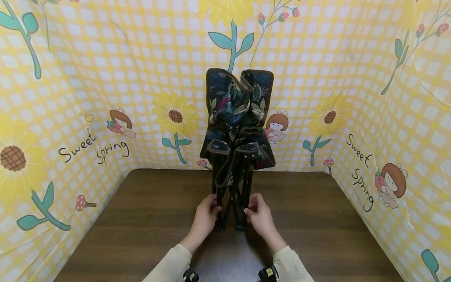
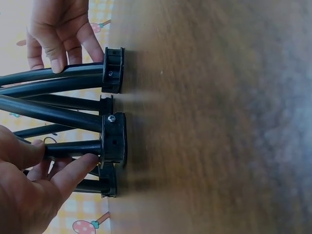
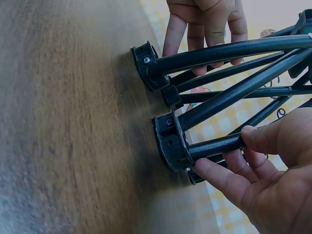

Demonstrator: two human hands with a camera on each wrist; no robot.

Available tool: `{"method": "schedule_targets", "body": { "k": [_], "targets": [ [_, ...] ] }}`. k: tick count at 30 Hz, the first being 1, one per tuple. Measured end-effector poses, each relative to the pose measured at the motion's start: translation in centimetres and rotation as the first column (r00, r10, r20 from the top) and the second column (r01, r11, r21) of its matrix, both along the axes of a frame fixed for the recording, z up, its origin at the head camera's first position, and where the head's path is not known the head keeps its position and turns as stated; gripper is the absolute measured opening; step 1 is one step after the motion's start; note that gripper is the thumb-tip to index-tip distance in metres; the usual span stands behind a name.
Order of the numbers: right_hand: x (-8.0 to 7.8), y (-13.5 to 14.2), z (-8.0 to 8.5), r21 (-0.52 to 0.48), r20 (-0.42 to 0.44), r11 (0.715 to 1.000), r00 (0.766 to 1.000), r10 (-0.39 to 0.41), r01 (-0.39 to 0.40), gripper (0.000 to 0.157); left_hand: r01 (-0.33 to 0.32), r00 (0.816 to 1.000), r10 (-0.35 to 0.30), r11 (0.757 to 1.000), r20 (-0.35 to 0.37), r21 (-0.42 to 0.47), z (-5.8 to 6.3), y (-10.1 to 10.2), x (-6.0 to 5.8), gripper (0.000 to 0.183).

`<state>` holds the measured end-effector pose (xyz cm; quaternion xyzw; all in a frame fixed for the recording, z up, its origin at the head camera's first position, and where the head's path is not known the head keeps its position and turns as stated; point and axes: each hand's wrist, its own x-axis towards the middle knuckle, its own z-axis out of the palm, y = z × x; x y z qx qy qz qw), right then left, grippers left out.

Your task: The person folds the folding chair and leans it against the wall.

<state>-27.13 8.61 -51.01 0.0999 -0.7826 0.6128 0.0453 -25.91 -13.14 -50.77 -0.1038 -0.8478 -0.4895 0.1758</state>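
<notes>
A folded camp chair (image 1: 237,105) with dark floral fabric stands upright on the wooden table, its black tube legs bunched together below. My left hand (image 1: 206,215) pinches a leg tube low on the left side. On the opposite side, my right hand (image 1: 260,215) holds another leg tube between thumb and fingers. Close up in the left wrist view, the left thumb and fingers lie around a tube (image 2: 73,148) just above its plastic foot (image 2: 114,139). In the right wrist view, the right fingertips sit near a foot (image 3: 170,141) that rests at the tabletop. Several legs cross between the hands.
The brown wooden table (image 1: 141,219) extends to both sides of the chair. A yellow checked cloth (image 1: 151,58) printed with sunflowers and small figures hangs behind the table and along its left and right sides.
</notes>
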Motion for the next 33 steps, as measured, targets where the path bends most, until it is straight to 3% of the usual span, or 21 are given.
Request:
{"method": "schedule_targets", "body": {
  "k": [7, 17, 33],
  "targets": [
    [-0.6, 0.0, -0.2, 0.025, -0.004, 1.000, 1.000, -0.010, 0.010, 0.033, 0.010, 1.000, -0.010, 1.000, -0.011, 0.014, 0.0, 0.0, -0.6, 0.029],
    [-1.2, -0.1, -0.6, 0.023, -0.047, 0.999, 0.998, -0.033, 0.035, 0.034, -0.039, 0.998, 0.037, 0.998, -0.044, -0.042, -0.1, 0.1, -1.2, 0.027],
    [-2.0, -0.4, -0.9, 0.042, -0.085, 0.995, 0.993, -0.083, 0.086, 0.032, -0.037, 0.999, 0.037, 0.999, -0.040, -0.005, -0.6, 0.1, -2.2, 0.029]
  ]
}}
